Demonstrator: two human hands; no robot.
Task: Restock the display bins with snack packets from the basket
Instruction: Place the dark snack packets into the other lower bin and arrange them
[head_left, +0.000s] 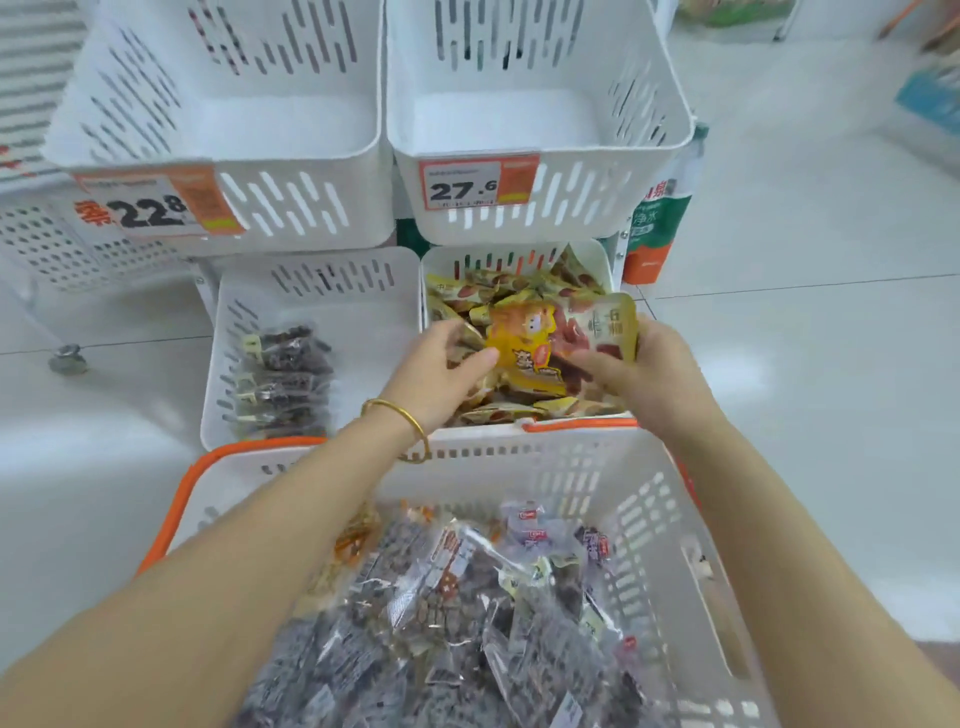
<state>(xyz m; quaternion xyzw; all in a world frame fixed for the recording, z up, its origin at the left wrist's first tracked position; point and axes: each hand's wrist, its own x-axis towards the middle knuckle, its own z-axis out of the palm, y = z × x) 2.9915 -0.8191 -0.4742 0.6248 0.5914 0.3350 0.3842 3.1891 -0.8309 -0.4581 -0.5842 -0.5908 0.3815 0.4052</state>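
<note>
A green carton (655, 228) stands on tiled floor (805, 389).

The floor (805, 395) is pale glossy tile with thin dark joints, lit brightly and evenly. Low at the far left stands a white perforated panel (47, 249), and nearer than it a small grey caster wheel (67, 358) rests on the tile. Right of the middle a green, white and orange pack (657, 228) stands upright. At the far right is a blurred blue and white box (930, 98).

Bare forearms, gold bangle (402, 422) on left wrist
</note>
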